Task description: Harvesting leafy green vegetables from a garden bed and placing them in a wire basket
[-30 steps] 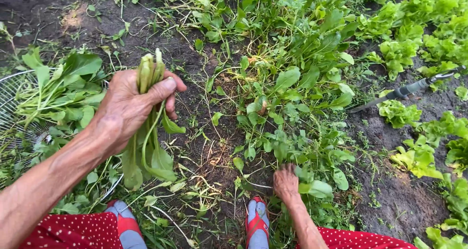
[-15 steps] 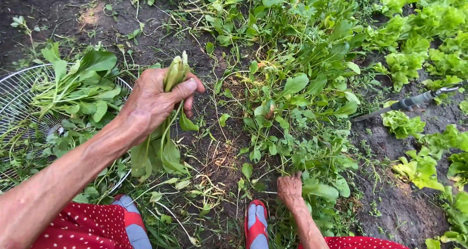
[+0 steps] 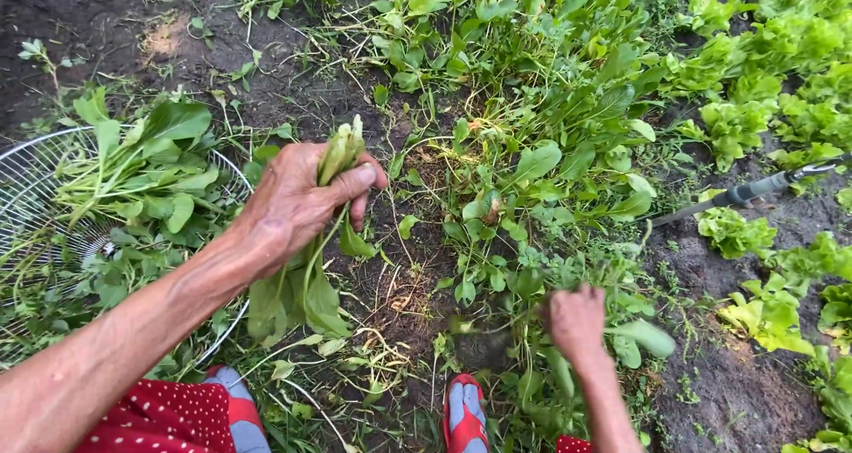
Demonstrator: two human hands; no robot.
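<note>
Green, smooth, spoon-shaped leaves on pale ribbed stalks: bunch of cut leafy greens (image 3: pixel 311 267), clamped in left hand (image 3: pixel 297 200), thumb pressed across the stalk ends, stalk ends up, leaves hanging down, limp and overlapping. Held over dark, crumbly garden soil (image 3: pixel 404 275), just right of round silver wire-mesh basket (image 3: pixel 27 173). Basket: thin metal wires, curved rim, filled with loose heap of picked greens (image 3: pixel 142 173), same broad glossy leaves and long pale stems.

Right hand (image 3: pixel 577 320), slightly blurred, fingers curled shut around standing leafy plants (image 3: pixel 635 336) low in the bed; exact stems gripped, cannot tell. Bed of growing greens (image 3: pixel 550 151): dense, oval leaves, tangled with thin dry grass strands.

Frilly, crinkled, yellow-green lettuce plants (image 3: pixel 737 120) in rows at right. Grey-handled metal tool (image 3: pixel 745 191), long and slim, lying on soil between lettuce plants, well apart from both hands.

Red sandal with blue-grey sock (image 3: pixel 463 413) at bottom centre, on soil. Red white-dotted fabric (image 3: pixel 160 422) at bottom left.
</note>
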